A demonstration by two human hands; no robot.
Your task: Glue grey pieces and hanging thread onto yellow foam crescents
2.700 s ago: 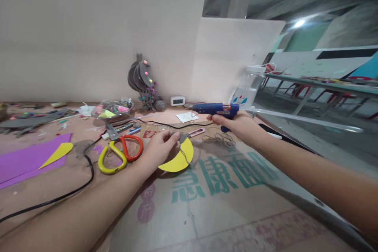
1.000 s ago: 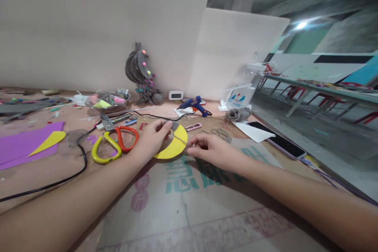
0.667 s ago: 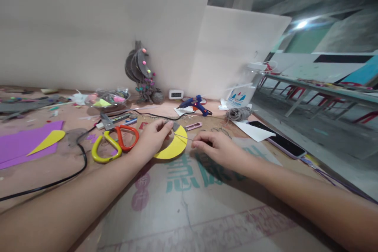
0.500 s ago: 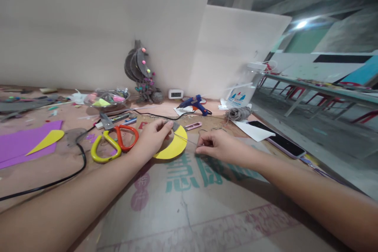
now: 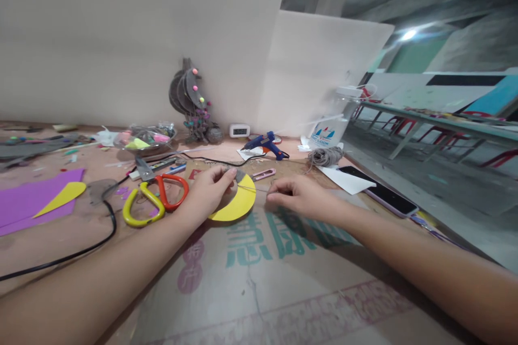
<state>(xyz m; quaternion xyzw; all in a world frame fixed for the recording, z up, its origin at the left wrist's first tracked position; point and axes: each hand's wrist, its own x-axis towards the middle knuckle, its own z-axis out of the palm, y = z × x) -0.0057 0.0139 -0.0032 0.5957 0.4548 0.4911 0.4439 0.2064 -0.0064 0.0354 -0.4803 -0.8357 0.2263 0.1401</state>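
My left hand [image 5: 213,186] is closed on a yellow crescent-like ring [image 5: 238,206], holding it just above the printed cardboard [image 5: 202,307]. Grey yarn covers the ring's upper part near my thumb. From there a strand of grey yarn [image 5: 261,190] runs taut to my right hand [image 5: 289,194], whose fingers are pinched on its end. Behind my right hand lies a ball of grey yarn [image 5: 326,157]. Scissors [image 5: 141,221] with one yellow and one red handle rest left of my left hand. My left fingers hide part of the ring.
A blue glue gun [image 5: 261,143] with a black cord lies behind my hands, near a pink cutter [image 5: 264,174] and a small white clock [image 5: 239,130]. A phone [image 5: 380,193] is at right. Purple sheets [image 5: 24,205] lie at left; a grey decorated craft piece [image 5: 188,94] stands behind.
My right hand has shifted slightly left and up, and the strand now lies flatter between my hands. The left hand still holds the ring. The view has tilted a little.
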